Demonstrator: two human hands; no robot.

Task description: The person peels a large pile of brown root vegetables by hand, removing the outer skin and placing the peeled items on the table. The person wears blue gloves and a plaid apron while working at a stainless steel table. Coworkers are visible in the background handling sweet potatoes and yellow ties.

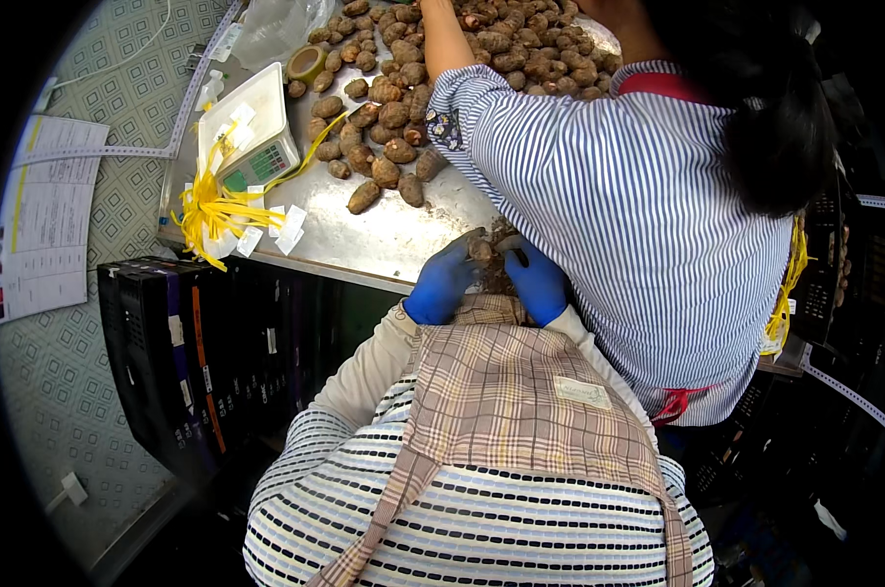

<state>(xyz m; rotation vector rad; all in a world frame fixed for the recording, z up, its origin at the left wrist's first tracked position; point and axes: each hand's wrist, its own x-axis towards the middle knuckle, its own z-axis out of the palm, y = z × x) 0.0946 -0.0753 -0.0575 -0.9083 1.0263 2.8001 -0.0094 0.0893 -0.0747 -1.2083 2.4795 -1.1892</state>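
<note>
At the near edge of the metal table (339,246) are my two hands in blue gloves with darker fingers. A small brown tuber, apparently taro (480,249), lies between them. My left hand (446,275) has its fingers around the tuber's left side. My right hand (534,275) is curved at its right, with thumb and fingers apart; whether it touches the tuber is unclear. Dark soil crumbs (495,275) lie between and below the hands. Beyond them, loose taro tubers (385,172) spread into a large heap (516,48) at the back.
A digital scale (255,136), a bundle of yellow tag straps (211,209), a tape roll (306,64) and a plastic bag (277,33) occupy the table's left. A co-worker in a striped top (633,220) leans in close at right. Black crates (229,345) stand below left.
</note>
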